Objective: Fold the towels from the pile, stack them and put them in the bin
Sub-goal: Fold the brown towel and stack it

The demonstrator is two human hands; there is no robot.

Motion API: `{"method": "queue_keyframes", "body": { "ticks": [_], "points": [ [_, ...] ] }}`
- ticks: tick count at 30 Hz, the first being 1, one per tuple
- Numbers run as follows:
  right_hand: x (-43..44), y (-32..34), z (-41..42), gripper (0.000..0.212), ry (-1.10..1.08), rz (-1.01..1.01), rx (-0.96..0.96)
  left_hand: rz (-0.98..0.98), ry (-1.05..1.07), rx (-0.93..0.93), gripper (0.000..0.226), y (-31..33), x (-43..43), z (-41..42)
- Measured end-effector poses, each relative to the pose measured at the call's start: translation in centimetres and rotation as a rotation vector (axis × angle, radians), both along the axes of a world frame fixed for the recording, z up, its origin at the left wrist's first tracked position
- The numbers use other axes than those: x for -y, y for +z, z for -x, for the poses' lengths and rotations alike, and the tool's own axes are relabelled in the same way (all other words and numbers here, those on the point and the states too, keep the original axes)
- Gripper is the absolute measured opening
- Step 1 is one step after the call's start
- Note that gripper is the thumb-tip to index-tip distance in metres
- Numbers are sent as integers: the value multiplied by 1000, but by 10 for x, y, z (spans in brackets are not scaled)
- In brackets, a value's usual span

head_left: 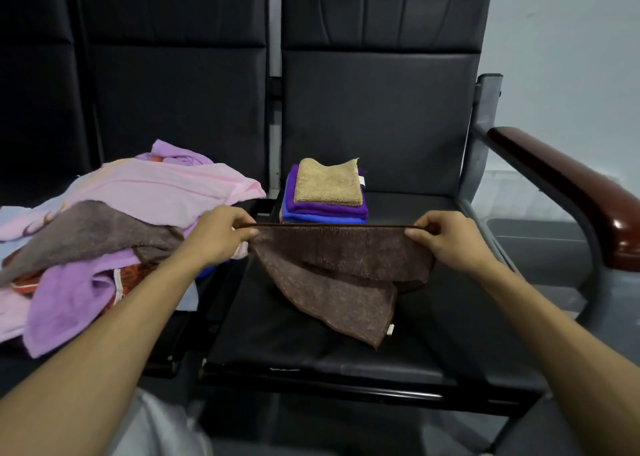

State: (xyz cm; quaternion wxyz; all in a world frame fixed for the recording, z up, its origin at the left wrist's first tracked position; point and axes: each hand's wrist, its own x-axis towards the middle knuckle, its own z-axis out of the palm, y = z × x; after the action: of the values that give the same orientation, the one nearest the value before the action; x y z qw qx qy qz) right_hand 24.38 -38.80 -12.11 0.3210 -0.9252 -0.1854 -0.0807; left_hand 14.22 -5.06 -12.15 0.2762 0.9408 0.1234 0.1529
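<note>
Two arms (104,369) reach out from the bottom. The left hand (216,236) and the right hand (446,237) each pinch one end of the top edge of a brown towel (346,268). Their fingers (242,236) are curled tight on it and pull the edge straight, likely so the fold comes out even. The rest hangs down, and its low corner touches the black seat (311,351), a flat place to fold on. Just behind sits the stack (327,192) of folded towels, close enough to add to. The messy pile (104,220) lies on the seat to the left. No bin shows.
</note>
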Motion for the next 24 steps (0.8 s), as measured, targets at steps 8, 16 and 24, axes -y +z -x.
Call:
{"method": "queue_keyframes", "body": {
  "ticks": [8, 16, 24],
  "points": [
    [-6, 41, -27, 13, -160, -119, 217, 546, 78, 166, 14, 27, 24, -26],
    [-13, 112, -46, 15, -228, -379, 442, 290, 60, 500, 9, 119, 30, -58],
    [9, 108, -16, 7, -90, -268, 323, 305, -49, 389, 8, 104, 28, -15]
  ]
}}
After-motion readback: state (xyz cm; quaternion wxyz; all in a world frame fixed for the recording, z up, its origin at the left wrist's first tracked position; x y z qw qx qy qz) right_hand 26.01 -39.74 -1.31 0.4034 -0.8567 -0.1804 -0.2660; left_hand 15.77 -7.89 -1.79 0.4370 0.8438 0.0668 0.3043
